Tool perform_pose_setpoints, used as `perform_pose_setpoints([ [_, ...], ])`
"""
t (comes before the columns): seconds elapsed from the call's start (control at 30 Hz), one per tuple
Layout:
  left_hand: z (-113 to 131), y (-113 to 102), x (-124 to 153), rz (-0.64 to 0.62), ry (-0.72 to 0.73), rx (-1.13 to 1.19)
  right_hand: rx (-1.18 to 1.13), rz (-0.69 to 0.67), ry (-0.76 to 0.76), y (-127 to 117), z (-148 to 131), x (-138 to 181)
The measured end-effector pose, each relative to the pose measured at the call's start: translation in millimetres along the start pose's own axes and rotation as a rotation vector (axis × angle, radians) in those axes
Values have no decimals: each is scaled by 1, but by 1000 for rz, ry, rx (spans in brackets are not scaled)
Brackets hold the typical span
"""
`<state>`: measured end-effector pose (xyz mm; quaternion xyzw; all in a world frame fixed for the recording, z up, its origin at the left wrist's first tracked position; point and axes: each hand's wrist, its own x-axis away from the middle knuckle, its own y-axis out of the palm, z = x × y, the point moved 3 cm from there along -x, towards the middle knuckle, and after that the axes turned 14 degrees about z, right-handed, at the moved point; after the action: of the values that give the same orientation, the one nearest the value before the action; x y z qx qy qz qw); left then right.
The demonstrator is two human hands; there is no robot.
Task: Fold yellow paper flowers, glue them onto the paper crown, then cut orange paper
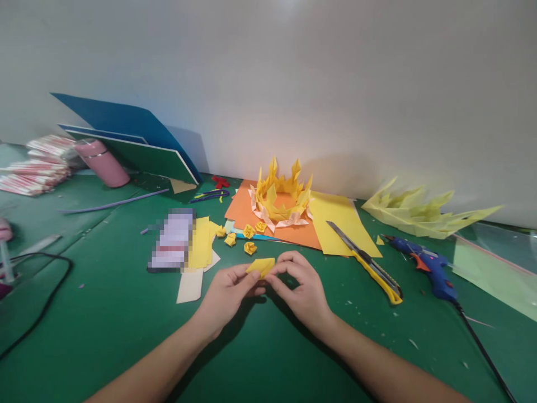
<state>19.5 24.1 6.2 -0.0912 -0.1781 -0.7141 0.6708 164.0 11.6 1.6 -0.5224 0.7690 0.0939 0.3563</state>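
Standing here watching someone work a little yellow folded paper [262, 267] at the near middle of the green table [268, 358], held just above the surface. The left hand [224, 292] has its left end pinched, thumb on top and fingers underneath. The right hand [302, 294] has thumb and fingertips closed on the right end; can't tell exactly how the edge sits between them.

If it were me: let the left pinch be the anchor, line the edges up before pressing, then run the right thumb along the fold in one go. Paper this small skews easily, I reckon, so go light till the corners match. Dropping it down on the table for a hard crease would probably help too.

Just beyond are some small yellow paper twists [250, 248], good for comparing size. Cutter [369, 264] and glue gun [428, 260] lie off to the right, so mind that elbow.
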Motion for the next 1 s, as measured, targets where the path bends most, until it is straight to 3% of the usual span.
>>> perform_pose_setpoints([
  [0.57,-3,0,0,-27,-9,6,-88,25,128,1,1,3],
  [0.77,-4,-2,1,-25,51,-100,-109,23,170,2,1,4],
  [1.0,-1,-2,-1,-27,54,-147,-252,0,418,6,8,6],
])
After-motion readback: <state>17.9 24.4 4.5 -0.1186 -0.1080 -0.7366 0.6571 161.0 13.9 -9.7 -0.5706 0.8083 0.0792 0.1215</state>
